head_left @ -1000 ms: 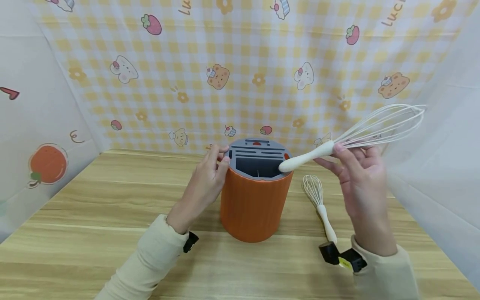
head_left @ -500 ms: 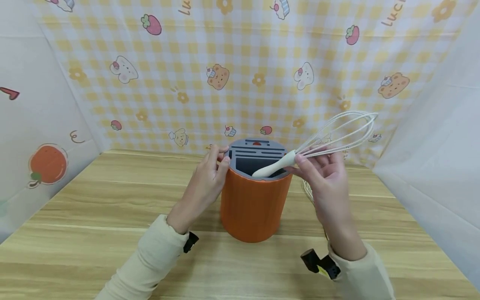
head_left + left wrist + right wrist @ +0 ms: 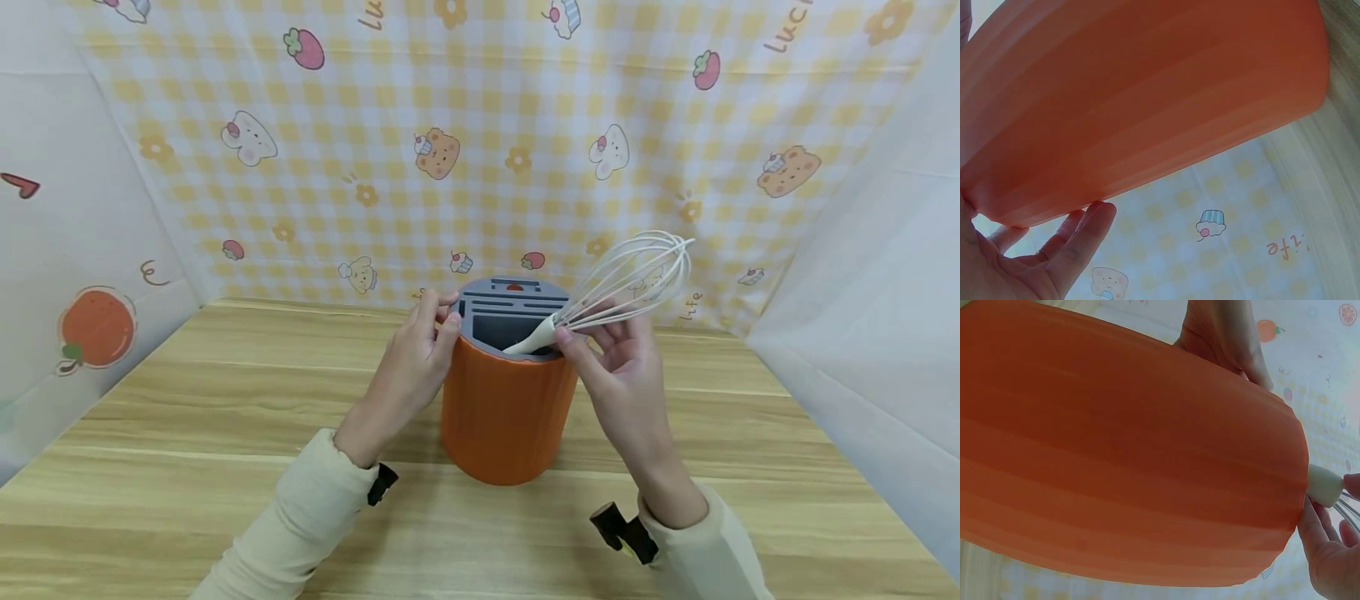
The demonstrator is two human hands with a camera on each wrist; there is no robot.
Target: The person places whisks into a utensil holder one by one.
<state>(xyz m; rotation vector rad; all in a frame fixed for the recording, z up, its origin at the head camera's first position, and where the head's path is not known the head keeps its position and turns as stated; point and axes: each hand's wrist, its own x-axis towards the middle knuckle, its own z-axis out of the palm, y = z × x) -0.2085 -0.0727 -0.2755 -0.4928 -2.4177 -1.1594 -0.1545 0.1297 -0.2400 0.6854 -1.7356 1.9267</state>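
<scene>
A round orange knife and utensil holder (image 3: 506,425) stands upright on the table, with a grey slotted top (image 3: 517,307). My left hand (image 3: 416,354) grips its left rim, thumb over the edge and fingers along the outer side in the left wrist view. Between thumb and fingers, my right hand (image 3: 626,375) pinches a cream whisk (image 3: 546,332) where the handle meets the wires. The whisk tilts, its handle end down inside the wide front compartment and its wire loops up to the right. In the right wrist view, the upper handle (image 3: 1324,484) shows just beyond the rim.
The wooden table (image 3: 187,467) runs back to a yellow checked cloth (image 3: 517,108). White cloth walls (image 3: 82,167) close off both sides. Small black wrist cameras (image 3: 622,533) sit at the cuffs.
My right hand has moved left and lowered the whisk's handle from above the rim into the front compartment. A second whisk on the table is now hidden behind that arm. My left hand stays put.
</scene>
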